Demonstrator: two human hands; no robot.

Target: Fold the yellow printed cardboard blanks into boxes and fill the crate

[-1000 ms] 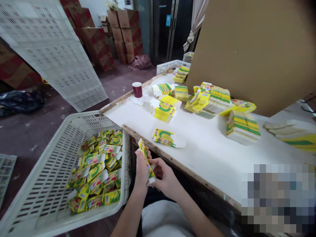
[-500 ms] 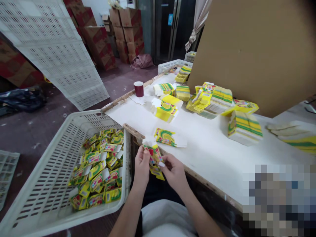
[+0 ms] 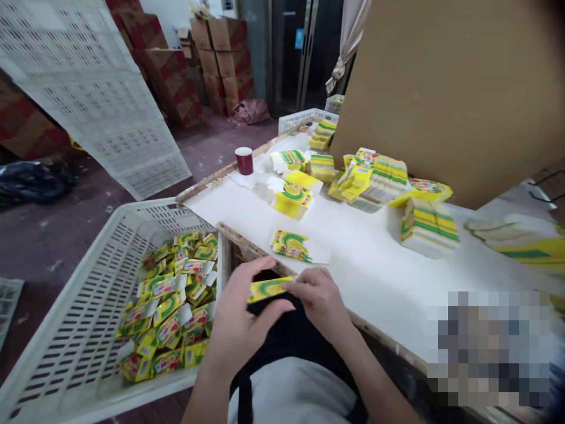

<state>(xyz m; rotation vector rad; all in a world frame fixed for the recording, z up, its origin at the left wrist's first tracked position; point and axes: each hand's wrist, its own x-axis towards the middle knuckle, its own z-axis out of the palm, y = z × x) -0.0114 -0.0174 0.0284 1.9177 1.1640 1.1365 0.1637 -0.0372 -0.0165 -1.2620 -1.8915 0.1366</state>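
A small yellow and green carton [image 3: 267, 289] is pinched at its right end by my right hand [image 3: 318, 297], just in front of the table edge. My left hand [image 3: 241, 315] is spread around the carton's left end, thumb and fingers apart. On the white table [image 3: 353, 265], a few flat cartons [image 3: 291, 245] lie beyond my hands. To the left a white plastic basket [image 3: 70, 347] holds many small yellow cartons [image 3: 170, 312], some with white flaps standing out.
Stacks of yellow cartons [image 3: 430, 227] and a dark red mug [image 3: 244, 161] stand on the table. A large brown board [image 3: 441, 106] rises behind. White crates [image 3: 110, 112] lean at the left; cardboard boxes [image 3: 232, 59] are stacked at the back. The lower right is pixelated.
My left hand has opened and its fingers are now spread. The carton has turned from a tilted, flatter pose to a narrow side-on one in my right hand. The view has shifted slightly.
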